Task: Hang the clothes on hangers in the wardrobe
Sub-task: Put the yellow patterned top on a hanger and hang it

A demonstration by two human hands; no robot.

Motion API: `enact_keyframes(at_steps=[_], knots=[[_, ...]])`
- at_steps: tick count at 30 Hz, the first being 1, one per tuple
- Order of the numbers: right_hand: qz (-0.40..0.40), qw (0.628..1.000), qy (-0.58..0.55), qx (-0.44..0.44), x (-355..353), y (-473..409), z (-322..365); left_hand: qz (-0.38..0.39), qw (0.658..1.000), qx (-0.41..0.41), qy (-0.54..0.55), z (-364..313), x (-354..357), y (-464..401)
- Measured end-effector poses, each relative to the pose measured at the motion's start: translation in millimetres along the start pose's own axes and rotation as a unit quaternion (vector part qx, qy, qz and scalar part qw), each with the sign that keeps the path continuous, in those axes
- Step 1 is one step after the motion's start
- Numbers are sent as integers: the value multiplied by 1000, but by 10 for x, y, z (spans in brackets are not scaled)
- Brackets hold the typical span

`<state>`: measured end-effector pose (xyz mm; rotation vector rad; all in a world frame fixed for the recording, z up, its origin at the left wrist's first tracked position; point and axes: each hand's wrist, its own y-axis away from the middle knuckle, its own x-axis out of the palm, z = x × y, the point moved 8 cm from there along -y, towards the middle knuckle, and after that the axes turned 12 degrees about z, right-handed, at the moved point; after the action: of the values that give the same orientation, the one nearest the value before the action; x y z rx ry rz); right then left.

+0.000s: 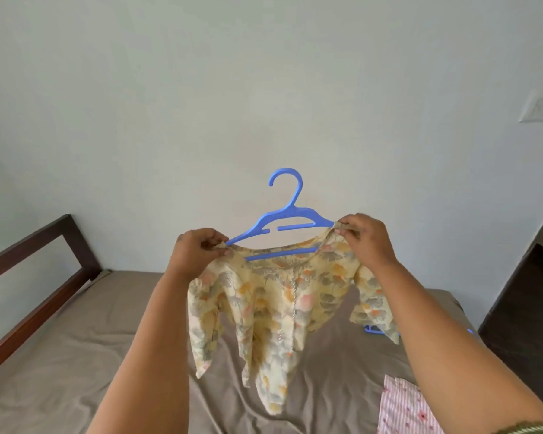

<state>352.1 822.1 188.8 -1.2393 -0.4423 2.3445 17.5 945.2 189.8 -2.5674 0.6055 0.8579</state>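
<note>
A yellow floral top [279,305] hangs in the air over the bed, draped from a blue plastic hanger [287,214] whose hook points up. My left hand [198,252] pinches the top's left shoulder at the hanger's left end. On the other side my right hand [367,238] pinches the right shoulder at the hanger's right end. The top's hem and sleeves dangle free above the sheet. No wardrobe is in view.
Below lies a bed with a brown sheet [76,355] and a dark wooden frame [35,270] on the left. A pink striped garment [405,408] lies at the lower right. Another blue hanger [373,329] peeks out behind the top. A dark doorway [527,292] stands at right.
</note>
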Motion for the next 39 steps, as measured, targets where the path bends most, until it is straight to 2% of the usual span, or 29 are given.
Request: enact_keyframes(at_steps=[3,7,8,9,10,12,14,16,18,20,22,25,28,30,32,35,39], knots=[[-34,999,-2,11,-82,8,46,-37,999,2,34,6,-76,36],[-58,997,9,48,-156,44,-3,-51,977,23,204,-50,-89,49],[-42,997,8,57,-147,44,-19,-62,979,26,194,-58,-113,31],[-20,998,10,62,-125,45,-17,-70,988,24,139,-79,-131,9],[-1,998,9,63,-103,45,-8,-62,997,11,50,-107,-117,-10],[10,998,1,66,-102,47,20,-30,993,-26,-109,-137,-15,-49],[6,997,1,77,-136,64,33,-19,983,-25,-181,-167,88,-48],[2,995,7,96,-171,97,12,-14,976,23,-217,-244,176,1],[-7,993,3,119,-204,144,-4,-50,980,69,-179,-321,176,102],[-15,992,-5,127,-230,188,25,-99,984,71,-129,-368,112,162],[-12,991,-4,134,-237,227,80,-109,981,72,-142,-393,94,132],[11,987,2,161,-202,278,147,-70,963,99,-239,-524,195,69],[29,985,-41,167,-162,282,232,20,964,169,-203,-810,516,97],[38,985,-69,156,-155,298,306,70,975,170,-121,-922,654,113],[37,986,-98,133,-168,351,352,49,984,159,-70,-911,597,93],[11,987,-136,85,-221,462,416,30,981,171,-83,-851,505,111],[-86,993,-84,11,-207,649,661,7,982,161,-101,-843,455,174]])
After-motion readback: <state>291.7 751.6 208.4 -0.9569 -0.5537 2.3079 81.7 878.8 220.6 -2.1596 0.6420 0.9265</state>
